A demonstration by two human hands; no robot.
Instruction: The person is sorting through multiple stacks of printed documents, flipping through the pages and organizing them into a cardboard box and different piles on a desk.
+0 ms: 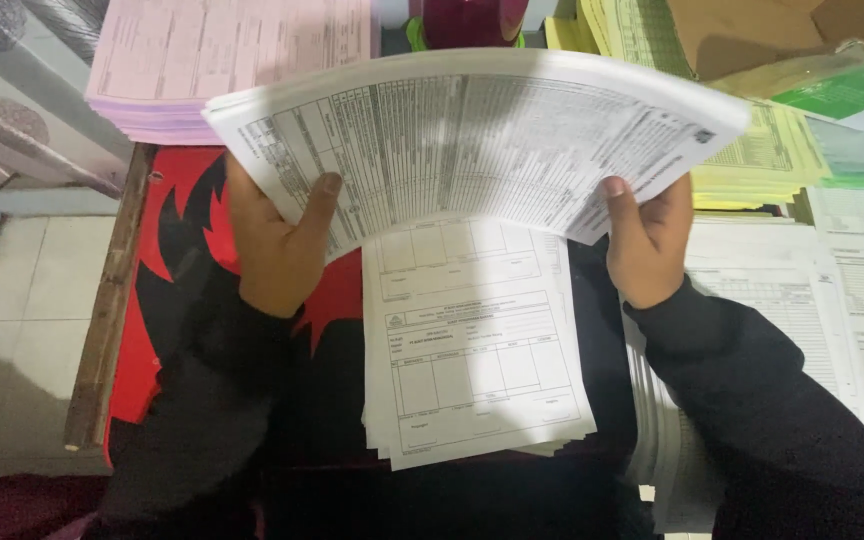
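Both my hands hold up a thick sheaf of white printed forms [482,140], bowed upward in an arc above the table. My left hand [277,245] grips its left edge, thumb on top. At the right edge my right hand [647,240] does the same. Both arms wear black sleeves. Under the sheaf a second stack of white forms [472,370] lies flat on the red and black table cover [167,250], slightly fanned at its lower edge.
A pink form stack [222,60] lies at the back left, a yellow stack [752,150] at the back right, more white forms [802,300] to the right. A green-topped packet [842,90] and brown cardboard [742,30] sit behind. The table's wooden edge [102,320] borders a tiled floor.
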